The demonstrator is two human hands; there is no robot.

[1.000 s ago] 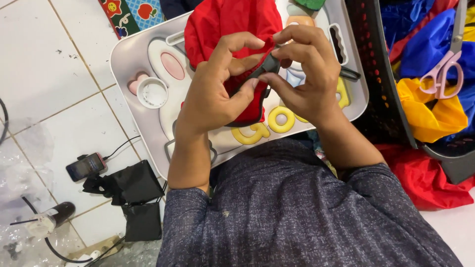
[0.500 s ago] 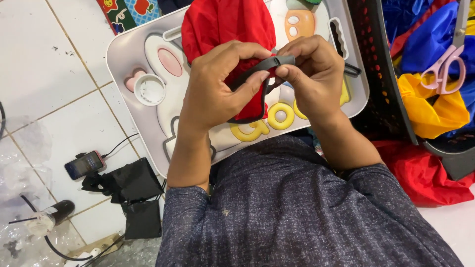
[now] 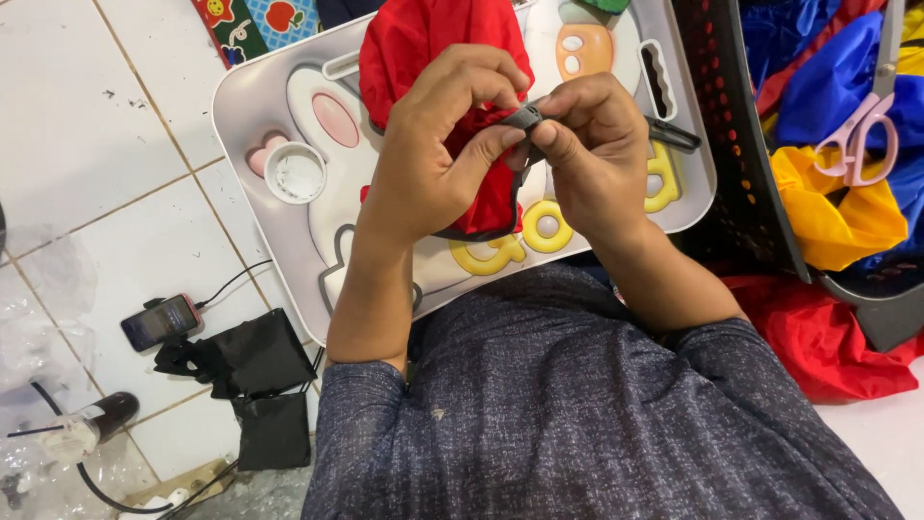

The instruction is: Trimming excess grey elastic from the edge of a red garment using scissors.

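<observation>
Both hands have drawn closer together: left hand [image 3: 438, 154] and right hand [image 3: 587, 144] pinch a black strap [image 3: 523, 117] over red cloth [image 3: 423, 39].

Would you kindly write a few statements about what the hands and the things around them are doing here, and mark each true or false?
1. Both hands pinch a small dark buckle between their fingertips. True: the left hand and right hand meet on it.
2. The red fabric lies on the floor tiles. False: it lies on the grey tray, partly under the hands.
3. Pink-handled scissors rest on the coloured cloth at the far right. True.
4. The round white lid sits in the black basket. False: it sits on the tray's left part.
5. A phone with a cable lies on the tiles. True.
</observation>
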